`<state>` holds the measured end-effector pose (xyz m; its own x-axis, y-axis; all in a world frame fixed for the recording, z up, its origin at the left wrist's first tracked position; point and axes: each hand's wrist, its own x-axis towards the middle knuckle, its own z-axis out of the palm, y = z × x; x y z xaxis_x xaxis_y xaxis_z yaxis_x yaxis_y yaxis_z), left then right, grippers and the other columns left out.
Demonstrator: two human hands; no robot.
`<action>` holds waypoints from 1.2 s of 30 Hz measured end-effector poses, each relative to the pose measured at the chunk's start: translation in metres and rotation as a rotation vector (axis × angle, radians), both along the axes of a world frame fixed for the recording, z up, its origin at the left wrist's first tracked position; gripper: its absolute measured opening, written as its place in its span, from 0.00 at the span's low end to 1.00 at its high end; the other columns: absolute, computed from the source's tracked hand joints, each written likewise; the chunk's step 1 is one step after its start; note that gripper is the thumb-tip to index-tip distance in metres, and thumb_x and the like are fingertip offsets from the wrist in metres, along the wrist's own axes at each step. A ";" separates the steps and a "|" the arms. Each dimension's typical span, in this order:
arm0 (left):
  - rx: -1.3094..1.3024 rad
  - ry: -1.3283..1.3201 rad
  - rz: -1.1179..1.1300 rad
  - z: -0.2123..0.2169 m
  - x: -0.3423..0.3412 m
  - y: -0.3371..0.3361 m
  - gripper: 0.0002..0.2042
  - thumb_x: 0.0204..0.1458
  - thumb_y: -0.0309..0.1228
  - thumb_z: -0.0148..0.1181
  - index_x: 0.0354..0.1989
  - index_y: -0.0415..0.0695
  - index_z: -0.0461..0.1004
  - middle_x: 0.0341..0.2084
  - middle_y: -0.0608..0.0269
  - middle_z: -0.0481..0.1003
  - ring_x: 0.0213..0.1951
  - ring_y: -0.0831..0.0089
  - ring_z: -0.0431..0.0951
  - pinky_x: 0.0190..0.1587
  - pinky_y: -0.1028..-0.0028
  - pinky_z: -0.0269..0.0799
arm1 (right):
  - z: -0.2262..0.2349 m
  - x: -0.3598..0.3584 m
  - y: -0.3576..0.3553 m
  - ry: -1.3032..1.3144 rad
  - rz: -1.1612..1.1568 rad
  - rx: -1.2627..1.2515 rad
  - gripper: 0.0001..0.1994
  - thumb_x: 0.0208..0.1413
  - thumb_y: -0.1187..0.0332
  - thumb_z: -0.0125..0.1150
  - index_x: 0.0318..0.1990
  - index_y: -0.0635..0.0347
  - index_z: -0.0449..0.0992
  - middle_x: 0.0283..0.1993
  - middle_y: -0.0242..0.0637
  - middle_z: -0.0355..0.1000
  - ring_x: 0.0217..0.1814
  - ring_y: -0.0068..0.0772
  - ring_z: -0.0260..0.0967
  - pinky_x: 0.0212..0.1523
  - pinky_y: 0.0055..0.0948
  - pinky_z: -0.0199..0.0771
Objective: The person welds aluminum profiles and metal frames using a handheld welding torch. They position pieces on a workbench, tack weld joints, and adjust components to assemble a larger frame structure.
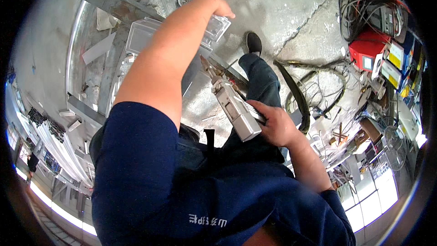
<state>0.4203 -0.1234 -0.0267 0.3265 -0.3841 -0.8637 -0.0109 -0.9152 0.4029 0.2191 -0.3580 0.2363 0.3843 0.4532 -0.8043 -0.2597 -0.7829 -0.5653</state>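
Left hand (217, 7) fingertips hidden behind clear tray (217, 28).

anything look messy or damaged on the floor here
Yes: a long crack runs across the concrete floor, and loose cables lie tangled beside the red machine, right of the gun-shaped tool in the right hand.

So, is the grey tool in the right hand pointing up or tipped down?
Tipped down. The right hand grips the grey tool at its boxy rear, and its narrow nozzle slants toward the metal pieces below.
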 end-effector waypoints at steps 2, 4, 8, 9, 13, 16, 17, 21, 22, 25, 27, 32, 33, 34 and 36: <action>0.037 0.059 -0.067 0.001 -0.003 -0.009 0.31 0.56 0.57 0.54 0.60 0.47 0.77 0.63 0.53 0.72 0.63 0.52 0.72 0.63 0.55 0.67 | -0.005 -0.003 -0.002 0.003 0.002 0.012 0.27 0.57 0.66 0.61 0.66 0.47 0.67 0.44 0.59 0.77 0.50 0.63 0.74 0.50 0.52 0.74; 0.056 0.021 -0.101 0.006 0.002 -0.010 0.32 0.56 0.57 0.54 0.60 0.46 0.77 0.62 0.51 0.73 0.63 0.51 0.72 0.63 0.55 0.68 | -0.006 -0.006 0.000 -0.027 -0.024 -0.001 0.27 0.57 0.66 0.61 0.66 0.48 0.67 0.44 0.59 0.77 0.50 0.63 0.74 0.50 0.52 0.74; 0.049 -0.095 -0.094 0.007 -0.006 0.000 0.33 0.55 0.59 0.55 0.57 0.42 0.79 0.59 0.47 0.75 0.60 0.50 0.75 0.61 0.55 0.69 | -0.002 -0.001 0.000 -0.008 -0.038 -0.024 0.27 0.57 0.65 0.61 0.65 0.49 0.68 0.45 0.58 0.77 0.51 0.62 0.74 0.51 0.52 0.74; 0.037 -0.100 -0.091 0.009 -0.008 0.000 0.34 0.55 0.60 0.55 0.56 0.40 0.79 0.57 0.46 0.76 0.59 0.50 0.76 0.61 0.55 0.69 | -0.002 -0.004 0.000 -0.012 -0.048 -0.032 0.27 0.57 0.65 0.62 0.65 0.50 0.68 0.45 0.58 0.77 0.50 0.62 0.74 0.51 0.51 0.75; 0.027 -0.139 -0.060 0.000 -0.004 0.000 0.36 0.56 0.62 0.54 0.53 0.38 0.80 0.54 0.44 0.78 0.56 0.49 0.78 0.59 0.56 0.70 | -0.012 -0.006 -0.002 -0.026 -0.039 0.000 0.27 0.57 0.64 0.63 0.66 0.48 0.68 0.44 0.56 0.78 0.48 0.60 0.76 0.48 0.52 0.75; 0.026 -0.199 -0.095 -0.004 -0.009 0.000 0.36 0.56 0.63 0.54 0.51 0.37 0.81 0.54 0.43 0.78 0.55 0.49 0.78 0.58 0.56 0.71 | -0.013 -0.004 0.001 -0.011 0.005 0.006 0.28 0.58 0.61 0.63 0.66 0.49 0.67 0.43 0.56 0.78 0.47 0.60 0.76 0.48 0.52 0.75; 0.011 -0.196 -0.113 -0.005 -0.008 0.001 0.36 0.55 0.63 0.54 0.51 0.37 0.81 0.54 0.42 0.78 0.55 0.49 0.78 0.58 0.56 0.71 | -0.014 -0.005 0.002 -0.019 0.012 0.012 0.28 0.58 0.60 0.63 0.66 0.50 0.67 0.43 0.55 0.78 0.47 0.60 0.76 0.48 0.52 0.75; 0.010 -0.126 -0.112 0.027 -0.002 -0.004 0.39 0.54 0.65 0.56 0.52 0.35 0.80 0.53 0.39 0.77 0.56 0.49 0.78 0.58 0.55 0.71 | -0.022 -0.014 0.003 -0.080 0.036 0.029 0.29 0.60 0.53 0.61 0.67 0.51 0.66 0.44 0.53 0.79 0.47 0.59 0.76 0.48 0.52 0.76; -0.004 -0.171 -0.102 0.020 -0.005 -0.001 0.39 0.53 0.65 0.56 0.52 0.35 0.80 0.53 0.39 0.77 0.56 0.48 0.78 0.58 0.55 0.71 | -0.022 -0.013 0.004 -0.069 0.055 0.021 0.29 0.61 0.52 0.60 0.66 0.51 0.66 0.44 0.53 0.79 0.47 0.58 0.77 0.48 0.52 0.76; -0.013 -0.217 -0.086 -0.002 -0.007 0.010 0.41 0.52 0.66 0.58 0.54 0.34 0.78 0.53 0.39 0.78 0.56 0.48 0.78 0.59 0.56 0.71 | -0.016 -0.009 0.004 -0.036 0.078 0.020 0.28 0.62 0.48 0.58 0.65 0.50 0.66 0.45 0.51 0.79 0.47 0.57 0.77 0.48 0.52 0.77; 0.032 -0.139 -0.099 -0.010 -0.001 0.009 0.42 0.51 0.66 0.59 0.55 0.32 0.78 0.53 0.39 0.78 0.57 0.48 0.77 0.59 0.57 0.70 | -0.016 -0.011 0.003 -0.020 0.067 0.031 0.28 0.62 0.48 0.58 0.65 0.50 0.67 0.45 0.51 0.79 0.47 0.57 0.77 0.48 0.51 0.77; 0.026 -0.093 -0.052 -0.006 -0.002 0.007 0.46 0.47 0.68 0.61 0.56 0.31 0.76 0.54 0.37 0.77 0.59 0.49 0.76 0.61 0.59 0.69 | -0.014 -0.009 0.005 0.047 0.117 0.022 0.32 0.61 0.42 0.57 0.67 0.47 0.66 0.45 0.51 0.79 0.50 0.55 0.78 0.50 0.50 0.77; 0.050 -0.063 -0.060 0.000 -0.001 0.006 0.47 0.46 0.68 0.62 0.57 0.32 0.76 0.56 0.37 0.76 0.60 0.50 0.75 0.62 0.60 0.68 | -0.016 -0.012 0.005 0.033 0.115 0.027 0.32 0.61 0.42 0.57 0.67 0.47 0.65 0.45 0.51 0.79 0.50 0.56 0.78 0.50 0.50 0.77; 0.014 -0.028 -0.025 0.006 0.000 0.005 0.48 0.42 0.68 0.65 0.57 0.32 0.76 0.55 0.37 0.76 0.59 0.49 0.76 0.62 0.60 0.68 | -0.018 -0.015 0.005 0.020 0.114 0.031 0.32 0.62 0.41 0.56 0.68 0.47 0.65 0.45 0.51 0.79 0.50 0.56 0.78 0.50 0.50 0.77; -0.053 0.043 0.057 0.016 0.001 0.008 0.50 0.35 0.68 0.72 0.55 0.32 0.78 0.54 0.37 0.77 0.58 0.48 0.77 0.63 0.59 0.68 | -0.019 -0.017 0.004 0.022 0.118 0.032 0.32 0.62 0.41 0.56 0.68 0.47 0.66 0.45 0.52 0.79 0.50 0.56 0.78 0.50 0.50 0.77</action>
